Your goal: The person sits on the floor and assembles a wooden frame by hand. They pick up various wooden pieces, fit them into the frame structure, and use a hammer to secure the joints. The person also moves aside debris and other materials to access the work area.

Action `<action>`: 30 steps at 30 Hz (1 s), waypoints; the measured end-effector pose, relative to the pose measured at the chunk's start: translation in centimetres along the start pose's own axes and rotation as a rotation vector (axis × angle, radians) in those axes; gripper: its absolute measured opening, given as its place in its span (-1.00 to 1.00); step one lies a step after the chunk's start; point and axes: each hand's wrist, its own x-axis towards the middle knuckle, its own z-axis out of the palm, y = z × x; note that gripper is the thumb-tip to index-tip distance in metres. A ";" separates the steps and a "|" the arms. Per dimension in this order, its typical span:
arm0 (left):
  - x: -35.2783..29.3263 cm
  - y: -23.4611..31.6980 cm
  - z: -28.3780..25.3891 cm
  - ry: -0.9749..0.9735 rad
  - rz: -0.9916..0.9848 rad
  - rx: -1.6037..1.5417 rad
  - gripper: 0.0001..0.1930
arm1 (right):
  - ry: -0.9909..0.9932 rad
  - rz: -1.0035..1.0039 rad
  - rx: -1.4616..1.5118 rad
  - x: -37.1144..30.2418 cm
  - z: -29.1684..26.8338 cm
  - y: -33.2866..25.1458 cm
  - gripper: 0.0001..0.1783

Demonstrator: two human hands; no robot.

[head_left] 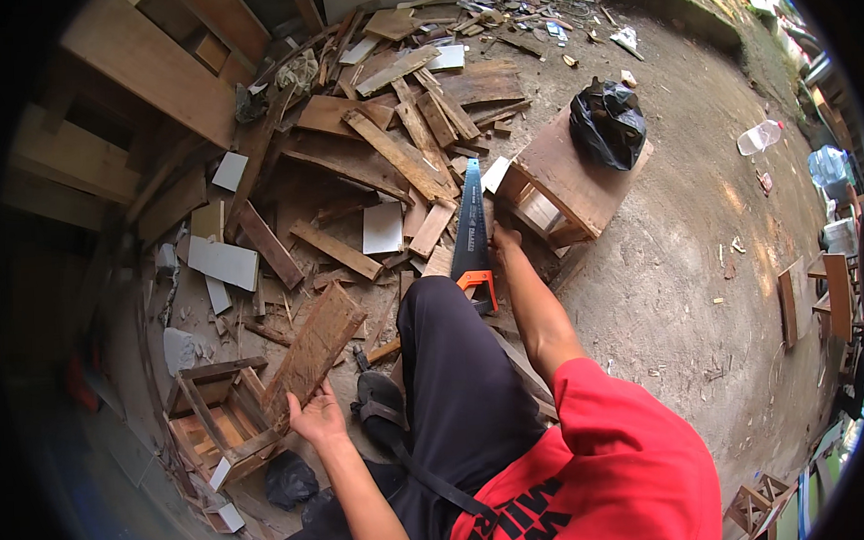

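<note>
My left hand (317, 416) grips the lower end of a rough brown wooden board (317, 339), which tilts up and away above a wooden crate-like frame (220, 411). Beyond my raised knee stands a handsaw (469, 221), its dark blade pointing away from me and its orange and black handle close to the knee. My right arm reaches forward, and my right hand (504, 237) is right beside the saw blade, near a wooden box-like stool (567, 175). The fingers of this hand are mostly hidden, so what they hold, if anything, does not show.
A large heap of scrap boards (389, 143) spreads ahead and left. On the stool sits a black plastic bag (608, 123). Wooden cabinet panels (149, 66) lean at the far left. A plastic bottle (759, 138) lies on the concrete floor (680, 290) to the right.
</note>
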 end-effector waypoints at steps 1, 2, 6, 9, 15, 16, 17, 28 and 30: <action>-0.3 0.2 -0.3 0.003 -0.003 0.002 -0.50 | -0.030 0.053 0.014 -0.5 -0.3 -0.4 -0.37; 0.0 0.5 -1.1 0.016 0.004 0.005 -0.50 | 0.001 0.100 0.059 -1.0 -0.3 -0.9 -0.34; 0.6 0.5 -3.5 0.054 -0.017 -0.048 -0.51 | 0.017 -0.012 0.027 -0.9 -1.3 -0.7 -0.42; 1.4 0.5 -5.3 0.073 -0.033 -0.093 -0.50 | 0.062 -0.152 0.056 -0.7 -1.5 0.3 -0.30; 1.2 0.1 -5.7 0.098 -0.071 -0.086 -0.51 | -0.104 -0.110 0.058 0.1 -3.5 1.6 -0.57; 1.3 -0.6 -5.2 0.096 -0.114 -0.087 -0.51 | -0.079 -0.202 -0.224 2.8 -6.2 1.7 -0.52; 1.5 -1.6 -4.7 0.088 -0.169 -0.088 -0.51 | -0.016 -0.297 -0.503 5.2 -9.7 1.1 -0.48; 1.3 -0.3 -3.6 0.005 -0.083 -0.024 -0.49 | 0.714 -0.450 0.152 -12.8 -13.6 -9.1 -0.23; 0.7 -0.4 -3.4 0.003 -0.081 -0.013 -0.48 | 0.756 -0.494 0.173 -12.5 -14.5 -8.3 -0.30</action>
